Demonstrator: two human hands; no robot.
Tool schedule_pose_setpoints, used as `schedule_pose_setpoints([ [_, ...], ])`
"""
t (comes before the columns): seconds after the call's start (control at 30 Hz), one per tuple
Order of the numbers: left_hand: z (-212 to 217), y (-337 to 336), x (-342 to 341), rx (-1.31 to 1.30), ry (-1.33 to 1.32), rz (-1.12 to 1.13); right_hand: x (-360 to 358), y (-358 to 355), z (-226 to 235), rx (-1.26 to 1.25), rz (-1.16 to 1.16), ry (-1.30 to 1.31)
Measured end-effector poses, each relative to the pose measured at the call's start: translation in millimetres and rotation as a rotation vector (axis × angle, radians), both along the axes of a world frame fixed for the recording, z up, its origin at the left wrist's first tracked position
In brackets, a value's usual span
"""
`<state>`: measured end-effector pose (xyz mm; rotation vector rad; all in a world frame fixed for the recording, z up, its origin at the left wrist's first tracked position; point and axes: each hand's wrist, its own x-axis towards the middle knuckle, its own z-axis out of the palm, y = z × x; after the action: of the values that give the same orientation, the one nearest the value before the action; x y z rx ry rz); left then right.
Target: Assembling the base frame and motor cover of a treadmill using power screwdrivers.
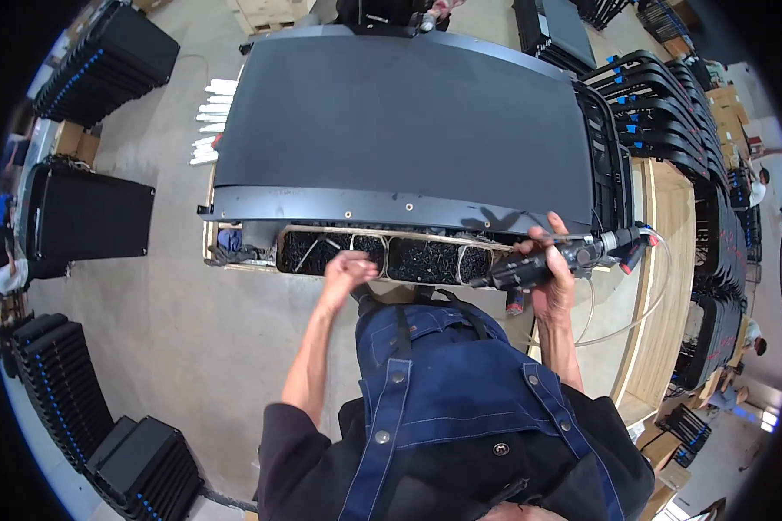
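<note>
My right hand [558,282] is closed around a black air-powered hand tool [530,271], whose tip points left over the near edge of the bench. A clear air hose [643,317] runs from its back end. My left hand [349,271] is closed, fingers curled together; whatever they may pinch is too small to make out. It is at the near side of a wooden bin [308,252] filled with small black fasteners, partly covering it. A second bin section [421,259] holds more of them. Just beyond the bins lies a large dark grey panel [400,122] with small holes along its near edge.
Stacks of black frames [660,104] rise on the right, beside a long wooden trough [660,208]. More black panels [91,213] stand on the left floor. White strips [217,108] stick out at the panel's left. Across the bench is another person's hand [443,9].
</note>
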<state>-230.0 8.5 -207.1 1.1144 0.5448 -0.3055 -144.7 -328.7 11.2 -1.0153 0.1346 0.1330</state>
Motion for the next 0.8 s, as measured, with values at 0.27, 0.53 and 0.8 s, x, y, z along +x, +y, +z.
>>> schedule_pose_setpoints([
  [0.27, 121, -108, 3, -0.625, -0.138, 0.145, 29, 21, 5, 0.365, 0.023, 0.032],
  [0.53, 156, -132, 15, -0.191, -0.235, 0.143, 25, 7, -15, 0.365, -0.100, 0.164],
  [0.8, 166, -126, 28, 0.614, -0.527, 0.081, 16, 17, -32, 0.377, -0.236, 0.311],
])
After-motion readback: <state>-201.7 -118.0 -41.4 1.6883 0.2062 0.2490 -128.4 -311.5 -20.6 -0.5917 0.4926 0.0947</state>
